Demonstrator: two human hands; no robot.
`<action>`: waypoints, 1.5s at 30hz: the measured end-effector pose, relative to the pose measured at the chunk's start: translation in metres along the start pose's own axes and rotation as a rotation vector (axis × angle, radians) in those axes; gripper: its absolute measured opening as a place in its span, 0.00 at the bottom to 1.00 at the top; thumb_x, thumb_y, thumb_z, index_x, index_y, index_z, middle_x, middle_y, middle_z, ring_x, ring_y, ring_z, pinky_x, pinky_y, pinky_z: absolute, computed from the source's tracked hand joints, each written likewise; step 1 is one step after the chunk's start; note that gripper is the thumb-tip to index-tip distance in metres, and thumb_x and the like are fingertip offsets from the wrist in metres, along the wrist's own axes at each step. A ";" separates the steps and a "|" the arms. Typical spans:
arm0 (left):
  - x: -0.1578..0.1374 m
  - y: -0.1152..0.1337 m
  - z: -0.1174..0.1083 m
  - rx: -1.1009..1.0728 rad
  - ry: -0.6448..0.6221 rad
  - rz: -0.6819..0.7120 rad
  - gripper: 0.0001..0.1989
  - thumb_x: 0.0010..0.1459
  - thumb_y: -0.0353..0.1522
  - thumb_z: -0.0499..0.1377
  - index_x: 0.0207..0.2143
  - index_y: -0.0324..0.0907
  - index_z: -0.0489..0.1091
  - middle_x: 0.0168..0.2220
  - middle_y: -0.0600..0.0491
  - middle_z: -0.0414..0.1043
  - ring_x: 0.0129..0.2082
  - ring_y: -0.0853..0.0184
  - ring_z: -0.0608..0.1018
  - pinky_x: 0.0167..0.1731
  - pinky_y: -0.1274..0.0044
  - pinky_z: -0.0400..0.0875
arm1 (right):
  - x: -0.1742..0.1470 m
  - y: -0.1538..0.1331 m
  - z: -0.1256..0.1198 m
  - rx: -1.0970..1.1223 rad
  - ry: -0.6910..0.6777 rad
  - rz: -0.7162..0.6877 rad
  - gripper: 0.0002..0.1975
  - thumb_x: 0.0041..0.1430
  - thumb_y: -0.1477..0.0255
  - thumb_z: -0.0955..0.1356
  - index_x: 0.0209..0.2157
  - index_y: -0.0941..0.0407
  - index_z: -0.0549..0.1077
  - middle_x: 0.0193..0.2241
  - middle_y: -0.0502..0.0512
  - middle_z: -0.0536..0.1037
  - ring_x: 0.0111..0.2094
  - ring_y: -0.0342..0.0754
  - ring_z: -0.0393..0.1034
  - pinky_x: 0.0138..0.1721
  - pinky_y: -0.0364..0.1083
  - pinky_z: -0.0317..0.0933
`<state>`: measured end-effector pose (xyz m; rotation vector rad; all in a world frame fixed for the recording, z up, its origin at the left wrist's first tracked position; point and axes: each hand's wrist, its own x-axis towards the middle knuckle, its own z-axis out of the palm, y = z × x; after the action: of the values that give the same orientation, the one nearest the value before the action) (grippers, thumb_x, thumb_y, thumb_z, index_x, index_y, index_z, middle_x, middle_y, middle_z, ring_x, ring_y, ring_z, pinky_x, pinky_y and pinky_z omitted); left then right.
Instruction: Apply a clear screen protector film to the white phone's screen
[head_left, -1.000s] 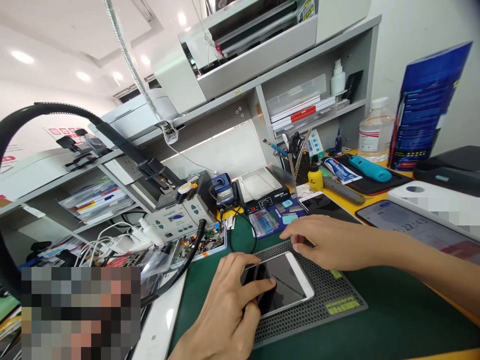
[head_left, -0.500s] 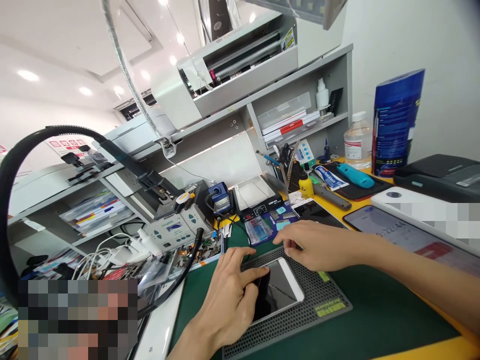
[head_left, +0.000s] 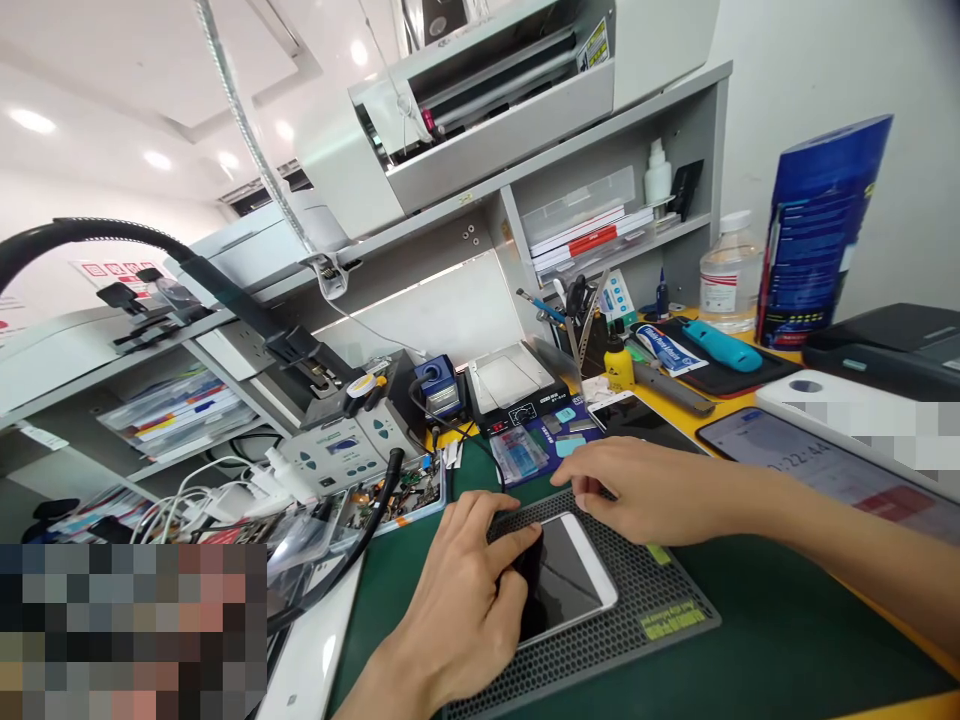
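A white-framed phone [head_left: 574,570] with a dark screen lies face up on a grey honeycomb-patterned mat [head_left: 600,650]. My left hand [head_left: 469,600] rests over the phone's left part. Its index fingertip touches the glass near the upper edge, and the other fingers are apart. Just beyond the phone, above the mat's upper right part, is my right hand [head_left: 645,490] with its fingers curled in. The thumb is hidden there, and I cannot see whether anything small sits between the fingertips.
Behind my right hand lies another white phone [head_left: 637,415]. A large phone showing a timer [head_left: 795,470] is on the right. A yellow bottle [head_left: 619,365], a tool holder [head_left: 585,335] and a heating plate [head_left: 510,380] stand behind. A tray of small parts [head_left: 394,495] sits left.
The camera view has shifted slightly, so the shelves and bench sit a little differently. Both hands keep nearly the same pose, and the phone stays in place on the mat.
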<state>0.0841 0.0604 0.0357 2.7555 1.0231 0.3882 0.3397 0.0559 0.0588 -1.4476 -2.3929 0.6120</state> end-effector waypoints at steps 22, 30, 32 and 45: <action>-0.012 0.000 -0.005 -0.022 0.032 -0.037 0.25 0.59 0.23 0.50 0.50 0.50 0.79 0.54 0.47 0.66 0.55 0.53 0.68 0.53 0.57 0.67 | -0.001 0.004 0.003 -0.009 0.009 0.004 0.21 0.66 0.68 0.61 0.56 0.59 0.74 0.55 0.65 0.78 0.57 0.65 0.69 0.51 0.56 0.65; -0.007 -0.004 -0.001 -0.015 0.042 -0.126 0.25 0.58 0.23 0.51 0.51 0.50 0.79 0.54 0.47 0.67 0.55 0.53 0.69 0.55 0.58 0.67 | 0.002 0.003 0.002 -0.006 -0.003 0.011 0.22 0.66 0.68 0.61 0.57 0.60 0.73 0.55 0.66 0.77 0.57 0.66 0.69 0.52 0.57 0.65; -0.007 -0.004 -0.001 -0.015 0.049 -0.117 0.25 0.58 0.23 0.51 0.52 0.49 0.79 0.54 0.46 0.67 0.55 0.53 0.69 0.55 0.58 0.67 | 0.001 0.003 0.002 -0.003 -0.008 0.014 0.22 0.66 0.67 0.61 0.57 0.59 0.73 0.55 0.66 0.77 0.57 0.66 0.69 0.52 0.57 0.65; -0.010 0.001 -0.003 -0.106 0.034 -0.105 0.24 0.59 0.23 0.49 0.47 0.49 0.80 0.52 0.46 0.67 0.53 0.54 0.69 0.52 0.58 0.70 | -0.001 0.003 0.002 -0.004 0.012 0.012 0.22 0.65 0.68 0.62 0.56 0.59 0.74 0.56 0.66 0.76 0.59 0.66 0.67 0.55 0.58 0.63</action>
<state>0.0762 0.0532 0.0374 2.5971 1.1164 0.4607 0.3410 0.0560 0.0554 -1.4633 -2.3791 0.6001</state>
